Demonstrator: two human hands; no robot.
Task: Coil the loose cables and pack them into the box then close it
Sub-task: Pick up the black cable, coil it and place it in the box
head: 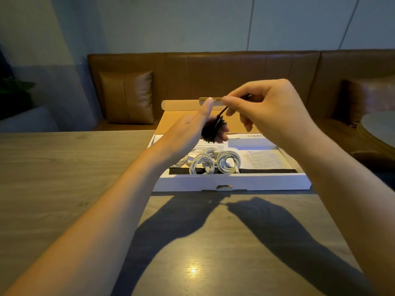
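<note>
A flat white cardboard box point(232, 182) lies open on the wooden table, its lid point(181, 104) folded back. Inside rest coiled white cables point(214, 162) on printed papers. Above the box, my left hand point(190, 127) holds a coil of black cable point(213, 130) wound round its fingers. My right hand point(265, 107) pinches the free end of that black cable between thumb and forefinger, just right of my left thumb. Part of the black coil is hidden behind my left palm.
The wooden table point(64, 178) stretches left and toward me. A brown leather bench point(235, 69) with a cushion point(128, 97) runs behind it. A round table point(378, 127) stands at the right edge.
</note>
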